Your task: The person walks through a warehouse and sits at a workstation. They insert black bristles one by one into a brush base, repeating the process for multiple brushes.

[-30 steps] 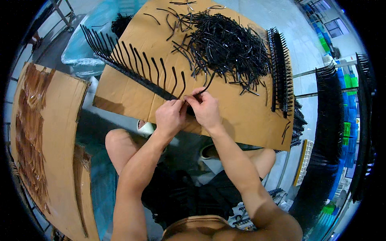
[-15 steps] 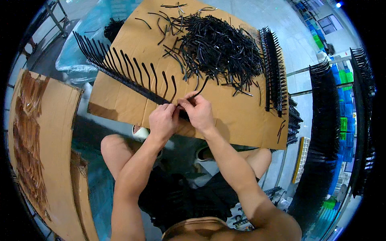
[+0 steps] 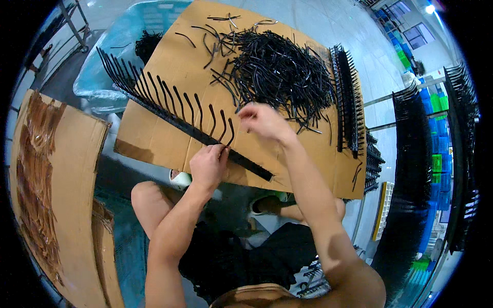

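A long, narrow black strip slants across the cardboard, with a row of curved black rods standing up from its far-left part. Its near-right end is bare. My left hand is closed on the strip, thumb and fingertips at the foot of the last curved rod. My right hand is lifted off the strip at the near side of a heap of loose black rods. Its fingers are slightly curled and apart, with nothing visible between them.
A cardboard sheet forms the work surface. Filled black strips lie along its right side. A blue plastic-lined crate stands at the far left. Brown strands lie on another cardboard at left. Racks of black bristled strips stand at right.
My right hand has let go at the strip and moved up and right toward the heap. The rod it held now stands in the strip by my left hand, and the bare end shows.
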Action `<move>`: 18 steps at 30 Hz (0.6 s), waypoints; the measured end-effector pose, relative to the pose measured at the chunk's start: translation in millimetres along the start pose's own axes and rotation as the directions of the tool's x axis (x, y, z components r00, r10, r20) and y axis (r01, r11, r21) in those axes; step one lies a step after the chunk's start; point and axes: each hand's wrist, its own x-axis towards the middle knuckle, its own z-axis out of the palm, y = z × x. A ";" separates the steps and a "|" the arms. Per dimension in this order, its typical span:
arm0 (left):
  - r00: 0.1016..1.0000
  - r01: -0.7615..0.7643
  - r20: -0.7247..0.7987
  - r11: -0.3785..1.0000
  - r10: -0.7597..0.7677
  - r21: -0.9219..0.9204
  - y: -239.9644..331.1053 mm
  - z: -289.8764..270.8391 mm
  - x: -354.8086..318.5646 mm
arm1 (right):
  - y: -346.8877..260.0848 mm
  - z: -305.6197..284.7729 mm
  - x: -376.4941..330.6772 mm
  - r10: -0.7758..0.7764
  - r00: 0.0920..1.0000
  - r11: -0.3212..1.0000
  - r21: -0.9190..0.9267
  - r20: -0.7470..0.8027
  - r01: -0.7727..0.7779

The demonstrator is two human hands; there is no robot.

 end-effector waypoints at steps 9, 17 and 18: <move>0.991 0.120 0.069 0.992 -0.117 -0.036 11.4 -7.4 5.3 | 15.0 8.9 52.7 0.057 0.912 0.838 -0.477 -0.405 -0.264; 0.993 0.062 0.107 0.997 -0.057 -0.049 11.0 1.0 2.7 | 32.4 6.1 -31.7 0.403 0.909 0.886 0.200 0.109 -0.417; 0.993 0.056 0.102 0.998 -0.052 -0.040 9.5 0.9 3.0 | 31.7 2.8 -36.8 0.390 0.917 0.889 0.226 0.083 -0.398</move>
